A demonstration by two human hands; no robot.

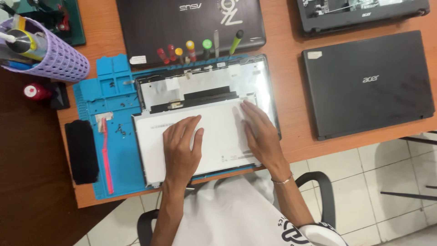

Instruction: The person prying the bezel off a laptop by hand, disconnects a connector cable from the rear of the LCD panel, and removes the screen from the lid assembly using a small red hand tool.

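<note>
Spanning the upper view, the wooden desk [291, 82] carries every item; places below are given relative to the blue repair mat [116, 150] at its near edge. Right of the mat, well apart, lies a closed black laptop [366, 84]; behind the mat lies a second, dark closed laptop [191, 25], and further right a partly dismantled one [362, 13]. On the mat rests the opened laptop lid shell [205, 82], its silver inner lining exposed at the far side. Over its near half lies the white display panel [218, 132], back face up, already out of its seat and slightly askew. The left hand [180, 146] presses flat on the panel's middle, fingers together; the right hand [259, 134] lies flat on its right part, fingers spread. Judged from this, removal is largely done; whether a cable is attached cannot be told. A row of coloured screwdrivers [191, 50] stands at the mat's far edge, a pink brush [105, 155] and loose screws [120, 130] on its left part.
</note>
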